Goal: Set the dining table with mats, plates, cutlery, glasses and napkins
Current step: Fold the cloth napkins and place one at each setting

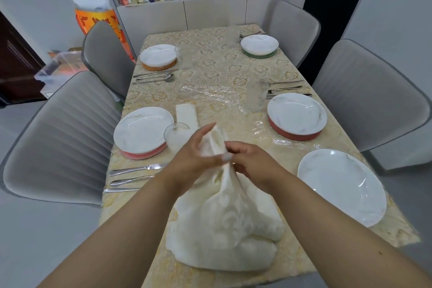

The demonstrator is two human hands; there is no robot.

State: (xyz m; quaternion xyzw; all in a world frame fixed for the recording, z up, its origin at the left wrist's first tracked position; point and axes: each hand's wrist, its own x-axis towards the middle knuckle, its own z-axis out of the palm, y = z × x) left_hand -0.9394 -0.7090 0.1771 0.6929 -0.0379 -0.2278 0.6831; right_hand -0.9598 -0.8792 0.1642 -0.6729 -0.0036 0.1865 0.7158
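Observation:
Both my hands hold a white patterned napkin (230,208) above the near end of the table (217,65). My left hand (189,159) and my right hand (247,161) pinch its gathered upper part, and its lower part drapes onto a pile of white napkins (233,257). A folded napkin (187,114) lies beside the near left plate (143,132), which sits on a pink mat next to a glass (175,134). Cutlery (135,176) lies near that plate. A bare plate (341,186) sits at the near right.
Further settings: a plate on a red mat (297,116) with a glass (256,96) and cutlery (285,89), a plate on an orange mat (158,56) with cutlery (154,76), a plate on a green mat (259,45). Clear plastic wrap (210,93) lies mid-table. Grey chairs (63,138) flank both sides.

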